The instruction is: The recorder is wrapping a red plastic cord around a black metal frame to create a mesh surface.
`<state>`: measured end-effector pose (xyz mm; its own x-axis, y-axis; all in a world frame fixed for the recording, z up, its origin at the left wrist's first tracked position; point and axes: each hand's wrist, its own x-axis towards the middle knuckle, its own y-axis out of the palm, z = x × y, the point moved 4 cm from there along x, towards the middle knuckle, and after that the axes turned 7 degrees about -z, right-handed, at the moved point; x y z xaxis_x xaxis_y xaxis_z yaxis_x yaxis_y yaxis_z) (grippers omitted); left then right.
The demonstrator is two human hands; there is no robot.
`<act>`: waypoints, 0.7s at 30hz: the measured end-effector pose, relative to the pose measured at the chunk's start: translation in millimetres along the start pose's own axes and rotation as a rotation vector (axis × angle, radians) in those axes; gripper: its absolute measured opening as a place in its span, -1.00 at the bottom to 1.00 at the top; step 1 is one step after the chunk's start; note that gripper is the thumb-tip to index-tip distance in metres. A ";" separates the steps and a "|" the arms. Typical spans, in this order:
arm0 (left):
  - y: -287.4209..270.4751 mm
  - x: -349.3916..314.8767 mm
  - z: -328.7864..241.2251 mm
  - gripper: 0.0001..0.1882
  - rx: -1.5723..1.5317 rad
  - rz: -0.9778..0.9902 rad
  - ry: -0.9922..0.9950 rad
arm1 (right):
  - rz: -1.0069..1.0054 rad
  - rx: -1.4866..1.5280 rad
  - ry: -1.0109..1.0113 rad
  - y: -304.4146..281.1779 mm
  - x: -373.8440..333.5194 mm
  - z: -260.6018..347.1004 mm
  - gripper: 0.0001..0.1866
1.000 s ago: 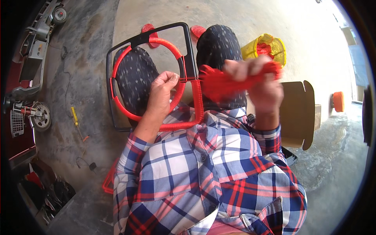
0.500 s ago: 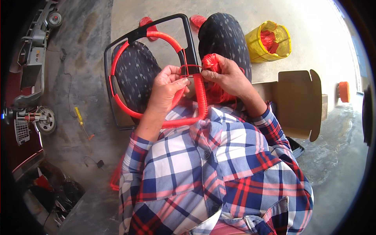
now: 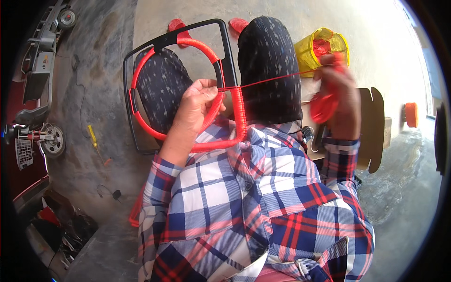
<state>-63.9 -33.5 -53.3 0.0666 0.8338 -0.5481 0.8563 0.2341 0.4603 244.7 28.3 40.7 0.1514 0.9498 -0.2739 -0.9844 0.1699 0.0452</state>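
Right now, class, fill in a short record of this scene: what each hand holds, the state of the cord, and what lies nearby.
left hand: grips the black frame where red cord is wound
right hand: holds a red cord bundle, raised
cord strand: taut between frame and right hand
nearby: yellow basket, cardboard box, yellow screwdriver

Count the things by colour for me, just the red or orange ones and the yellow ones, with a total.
Red or orange: 5 – cord bundle, ring, two discs, spool
Yellow: 2 – basket, screwdriver
Total: 7
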 end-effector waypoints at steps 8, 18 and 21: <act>-3.9 6.8 1.2 -0.63 -0.088 -0.034 -0.026 | -0.519 0.416 -0.395 -262.0 69.9 -8.3 -0.87; 11.4 -1.7 -12.1 -0.48 -0.154 0.102 0.134 | 0.945 -0.830 -0.620 86.7 -34.4 -61.2 -0.62; 17.3 -3.0 -12.6 -0.51 -0.269 0.187 0.111 | 0.745 -0.802 -0.384 113.4 -18.7 -61.4 -0.43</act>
<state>-55.7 -25.6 -34.8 0.1405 0.9206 -0.3644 0.6680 0.1836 0.7212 124.8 13.6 -8.0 -0.6082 0.7847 -0.1194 -0.5944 -0.5500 -0.5867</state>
